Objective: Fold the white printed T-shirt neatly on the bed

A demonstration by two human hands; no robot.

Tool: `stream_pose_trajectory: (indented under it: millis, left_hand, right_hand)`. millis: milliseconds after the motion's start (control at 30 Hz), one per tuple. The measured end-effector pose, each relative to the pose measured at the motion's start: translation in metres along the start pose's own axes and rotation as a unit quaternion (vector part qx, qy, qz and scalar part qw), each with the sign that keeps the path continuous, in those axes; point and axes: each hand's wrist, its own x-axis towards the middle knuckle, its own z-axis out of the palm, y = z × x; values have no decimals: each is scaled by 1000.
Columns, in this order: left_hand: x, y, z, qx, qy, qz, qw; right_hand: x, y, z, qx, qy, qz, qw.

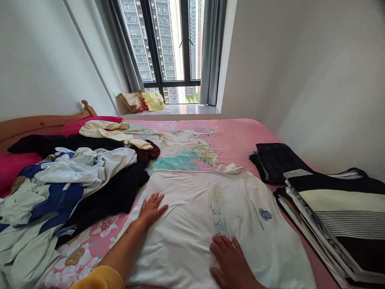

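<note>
A white T-shirt (186, 208) lies spread out on the pink bed, its collar end towards the right. It carries a faded print down the middle and a small blue emblem near the right. My left hand (151, 209) rests flat on the shirt's left side with fingers spread. Lower down, my right hand (228, 259) touches the cloth beside the bottom of the print, its fingers loosely bent and apart. Neither hand grips anything. Part of the shirt is hidden under my right hand and forearm.
Rumpled clothes (81, 172) in white, blue and black are heaped on the left. Folded garments (339, 208) form a stack on the right, with folded dark clothes (276, 158) behind. Paper bags (153, 101) stand on the windowsill. A wooden headboard (39, 125) borders the bed (237, 136).
</note>
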Motion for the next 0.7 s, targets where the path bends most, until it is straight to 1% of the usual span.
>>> stream_pose_trajectory:
  millis: [33,67,100,133,167,200,233,267,300,333,367,400,433,467,500,567,633,700]
  left_hand:
    - [0,2,-3,6,-4,-2,1000]
    - [0,6,-7,13,-9,-9,1000]
    - [0,12,-11,21,-13,-19,1000]
    - [-2,21,-15,28,-12,-29,999]
    - [-4,33,-17,35,-7,-35,999]
    - [-8,49,-17,41,4,-34,999]
    - [-14,66,-14,46,14,-24,999]
    - [-23,84,-8,49,27,-6,998]
    - [-35,102,1,52,38,16,998]
    - [-49,116,11,53,40,35,997]
    - [-64,126,22,55,58,48,996]
    - [-80,131,32,61,67,61,994]
    - [-95,130,41,64,64,70,993]
    - [-110,123,46,69,58,72,993]
    - [-124,112,50,78,51,65,994]
    - [-145,84,51,103,46,29,993]
    - [-159,55,51,128,50,-25,990]
    - [-165,34,52,143,63,-60,986]
  right_hand:
    - [-20,5,-7,-2,-14,19,1000]
    - [-35,8,-19,-2,-35,35,999]
    - [-43,8,-32,0,-49,49,998]
    - [-45,4,-47,8,-50,56,997]
    - [-40,-4,-60,19,-37,62,997]
    - [-29,-13,-71,32,-1,50,998]
    - [-14,-22,-79,46,50,20,997]
    - [3,-29,-82,53,104,5,993]
    - [20,-33,-82,46,146,4,988]
    - [35,-32,-79,28,163,21,986]
    - [46,-26,-74,5,148,51,988]
    - [51,-14,-68,-20,113,79,990]
    - [50,3,-62,-46,87,105,990]
    - [42,24,-57,-54,83,128,987]
    - [28,47,-54,-61,87,158,982]
    - [-10,93,-52,-73,103,235,964]
    - [-51,133,-54,-105,130,301,939]
    - [-83,159,-52,-128,159,322,924]
